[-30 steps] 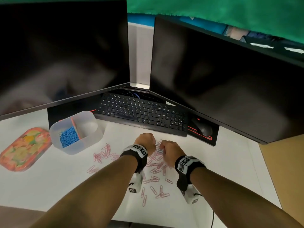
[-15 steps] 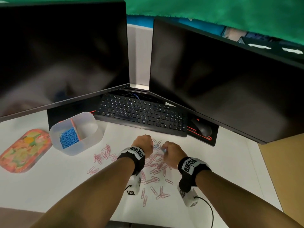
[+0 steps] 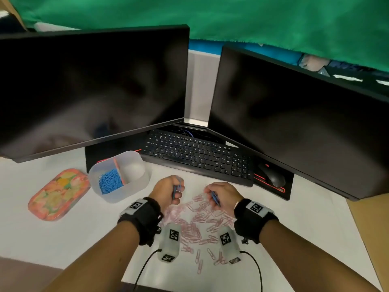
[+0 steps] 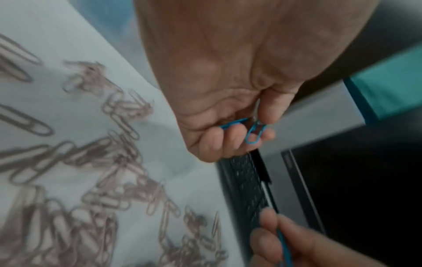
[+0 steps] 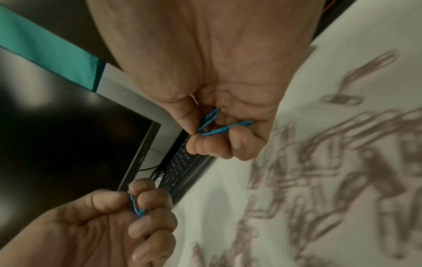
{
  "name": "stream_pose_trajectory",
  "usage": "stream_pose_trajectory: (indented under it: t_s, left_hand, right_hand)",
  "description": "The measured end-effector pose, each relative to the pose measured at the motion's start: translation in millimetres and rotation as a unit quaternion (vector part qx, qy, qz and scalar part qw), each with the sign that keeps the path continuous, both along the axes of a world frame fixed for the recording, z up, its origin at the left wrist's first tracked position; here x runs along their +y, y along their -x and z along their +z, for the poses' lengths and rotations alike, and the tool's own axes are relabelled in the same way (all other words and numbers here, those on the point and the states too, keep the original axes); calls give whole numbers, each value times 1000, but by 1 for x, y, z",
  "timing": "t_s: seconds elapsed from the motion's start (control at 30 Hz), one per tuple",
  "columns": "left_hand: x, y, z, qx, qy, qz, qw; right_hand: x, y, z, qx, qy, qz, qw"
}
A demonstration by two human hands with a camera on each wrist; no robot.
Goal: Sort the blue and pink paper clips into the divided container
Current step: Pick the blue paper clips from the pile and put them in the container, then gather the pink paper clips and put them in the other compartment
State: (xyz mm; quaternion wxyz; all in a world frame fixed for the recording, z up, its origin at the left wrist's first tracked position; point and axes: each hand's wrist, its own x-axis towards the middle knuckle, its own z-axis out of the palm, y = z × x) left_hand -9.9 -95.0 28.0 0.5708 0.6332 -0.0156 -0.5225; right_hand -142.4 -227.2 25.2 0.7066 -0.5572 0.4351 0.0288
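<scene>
We have both hands raised over the pink paper clips [image 3: 197,220] on the table [image 3: 63,239]: left hand [image 3: 168,189] and right hand [image 3: 221,196] each curl their fingers round blue paper clips [image 4: 254,132]. Divided container [image 3: 134,186] sits left of them, blue clips filling its left compartment, keyboard [image 3: 200,152] and floral tray [image 3: 56,194] nearby.

Two monitors [image 3: 94,85] (one keyboard [image 3: 197,154])

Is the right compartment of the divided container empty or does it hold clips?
Empty, as far as visible. The divided container holds blue clips only left of its divider; the right half shows bare plastic.
</scene>
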Motion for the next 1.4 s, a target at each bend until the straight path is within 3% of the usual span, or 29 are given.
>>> stream_pose_trajectory:
  t_s: [0.17, 0.47, 0.67, 0.9, 1.03, 1.1, 1.2, 1.27, 1.33, 1.4]
  left_hand:
    - [53, -39, 25, 60, 37, 100, 992]
    - [102, -110, 43, -27, -45, 222, 974]
    - [110, -128, 44, -55, -99, 219, 969]
    - [114, -136, 33, -133, -160, 115, 971]
    - [109, -135, 37, -146, -162, 110, 970]
    - [106, -128, 41, -201, -153, 100, 962]
    - [103, -107, 40, -294, -90, 21, 951]
    - [101, -85, 33, -321, -82, -136, 934]
    - [102, -63, 18, -350, -149, -305, 873]
    - [105, -48, -3, -359, -238, -409, 804]
  right_hand:
    - [46, -62, 28, -31, -5, 102, 994]
    - [122, -177, 56, 2, 44, 214, 976]
    - [146, -215, 61, 37, 86, 228, 969]
    - [148, -225, 59, 56, 165, 247, 953]
    - [134, -210, 58, 0, 184, 228, 956]
    - [117, -187, 57, -20, 192, 211, 958]
    - [80, -130, 43, 22, 287, 204, 935]
    - [58, -81, 26, 80, 339, 193, 917]
    - [41, -33, 3, 145, 378, 165, 899]
    - [32, 12, -18, 209, 401, 129, 883]
